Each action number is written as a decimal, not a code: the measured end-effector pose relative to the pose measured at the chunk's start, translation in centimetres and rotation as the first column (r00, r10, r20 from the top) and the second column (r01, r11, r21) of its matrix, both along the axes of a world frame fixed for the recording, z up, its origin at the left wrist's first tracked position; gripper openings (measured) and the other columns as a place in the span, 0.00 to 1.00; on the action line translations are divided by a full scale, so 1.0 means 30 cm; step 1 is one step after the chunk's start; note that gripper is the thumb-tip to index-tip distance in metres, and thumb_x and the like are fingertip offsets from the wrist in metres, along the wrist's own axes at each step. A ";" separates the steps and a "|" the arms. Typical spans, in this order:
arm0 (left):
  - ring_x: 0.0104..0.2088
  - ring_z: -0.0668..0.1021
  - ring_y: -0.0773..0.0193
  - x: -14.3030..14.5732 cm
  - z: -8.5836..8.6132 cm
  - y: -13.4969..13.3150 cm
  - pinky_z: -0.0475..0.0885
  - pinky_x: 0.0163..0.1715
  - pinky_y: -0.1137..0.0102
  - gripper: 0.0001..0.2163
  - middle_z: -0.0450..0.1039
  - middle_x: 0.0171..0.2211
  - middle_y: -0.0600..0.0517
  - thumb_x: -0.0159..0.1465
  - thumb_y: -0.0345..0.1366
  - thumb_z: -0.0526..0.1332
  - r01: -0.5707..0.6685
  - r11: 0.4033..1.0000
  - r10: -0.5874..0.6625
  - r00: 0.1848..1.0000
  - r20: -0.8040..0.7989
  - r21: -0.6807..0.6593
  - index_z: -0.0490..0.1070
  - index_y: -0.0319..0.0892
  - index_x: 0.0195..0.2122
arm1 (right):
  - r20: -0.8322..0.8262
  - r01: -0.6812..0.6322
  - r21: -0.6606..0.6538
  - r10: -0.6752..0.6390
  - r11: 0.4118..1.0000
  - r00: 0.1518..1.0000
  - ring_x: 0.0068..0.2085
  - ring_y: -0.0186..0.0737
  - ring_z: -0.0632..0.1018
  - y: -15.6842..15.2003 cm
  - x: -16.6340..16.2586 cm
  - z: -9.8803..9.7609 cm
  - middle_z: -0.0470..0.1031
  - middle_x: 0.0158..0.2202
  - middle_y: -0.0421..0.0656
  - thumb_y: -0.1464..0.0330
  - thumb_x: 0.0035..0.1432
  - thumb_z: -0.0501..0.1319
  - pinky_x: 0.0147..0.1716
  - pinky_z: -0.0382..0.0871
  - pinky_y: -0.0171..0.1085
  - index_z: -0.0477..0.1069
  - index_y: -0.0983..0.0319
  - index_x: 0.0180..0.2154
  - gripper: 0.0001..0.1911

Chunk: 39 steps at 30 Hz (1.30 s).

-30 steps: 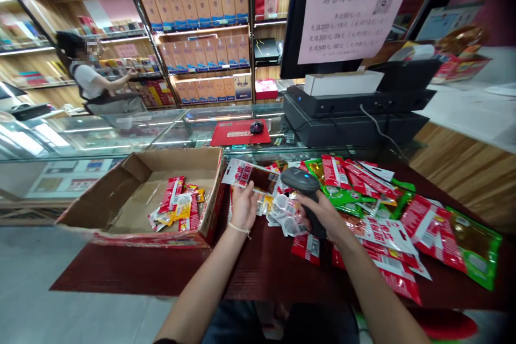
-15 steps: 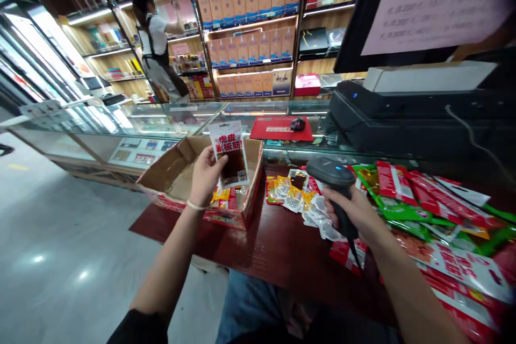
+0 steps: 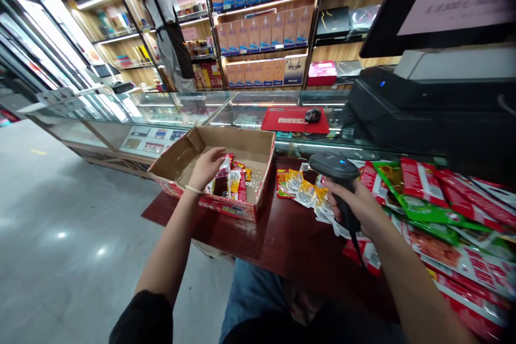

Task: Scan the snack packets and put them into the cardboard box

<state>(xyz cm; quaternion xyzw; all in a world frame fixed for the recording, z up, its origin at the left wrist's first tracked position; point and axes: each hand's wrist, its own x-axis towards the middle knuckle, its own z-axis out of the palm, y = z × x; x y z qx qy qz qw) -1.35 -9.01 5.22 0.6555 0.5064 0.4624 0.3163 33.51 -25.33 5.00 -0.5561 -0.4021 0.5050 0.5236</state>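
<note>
My left hand (image 3: 207, 166) hovers over the open cardboard box (image 3: 252, 209), its fingers stretched out and apart from any hold. Beneath and beside it, several small snack packets (image 3: 236, 180) in red, yellow and dark brown lie on the box's bottom. My right hand (image 3: 355, 199) is wrapped round the handle of a black barcode scanner (image 3: 334, 165), a blue light on its top and its cord hanging down. Just left of the scanner, small yellow and white packets (image 3: 306, 192) lie on the dark red wooden tabletop (image 3: 278, 242).
A heap of red and green snack bags (image 3: 439, 209) covers the right side. Behind stand a glass counter (image 3: 209, 105), a red mouse pad (image 3: 286, 120) with a black mouse (image 3: 313, 115), and a dark monitor (image 3: 387, 16). Another person (image 3: 173, 37) stands by the shelves.
My left hand has let go of the dark snack packet and dropped lower over the box; the packet is now among those inside. The camera view has tilted down and shifted left.
</note>
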 end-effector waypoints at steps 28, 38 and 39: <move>0.41 0.76 0.56 0.918 -0.203 -0.244 0.68 0.47 0.62 0.09 0.74 0.39 0.47 0.58 0.31 0.64 0.674 0.733 -0.612 0.712 -0.344 0.091 0.75 0.43 0.40 | -0.048 0.254 -0.001 -0.254 0.967 0.966 0.13 0.31 0.64 -0.110 0.345 -0.062 0.65 0.16 0.32 0.57 0.52 0.66 0.10 0.59 0.31 0.61 0.57 0.30 0.16; 0.47 0.73 0.48 1.034 -0.222 -0.197 0.68 0.48 0.58 0.24 0.70 0.47 0.42 0.56 0.41 0.66 0.822 0.553 -0.498 0.197 -0.844 -0.134 0.70 0.44 0.54 | -0.102 0.257 0.011 -0.255 0.966 0.962 0.12 0.30 0.65 -0.110 0.384 -0.088 0.66 0.17 0.31 0.55 0.49 0.67 0.10 0.60 0.30 0.62 0.57 0.36 0.19; 0.47 0.73 0.47 1.042 -0.221 -0.196 0.68 0.47 0.57 0.24 0.70 0.47 0.41 0.55 0.41 0.66 0.819 0.557 -0.488 0.188 -0.852 -0.139 0.70 0.44 0.54 | -0.102 0.260 0.008 -0.258 0.966 0.961 0.12 0.30 0.65 -0.110 0.384 -0.087 0.66 0.17 0.31 0.55 0.49 0.67 0.10 0.60 0.30 0.62 0.57 0.36 0.19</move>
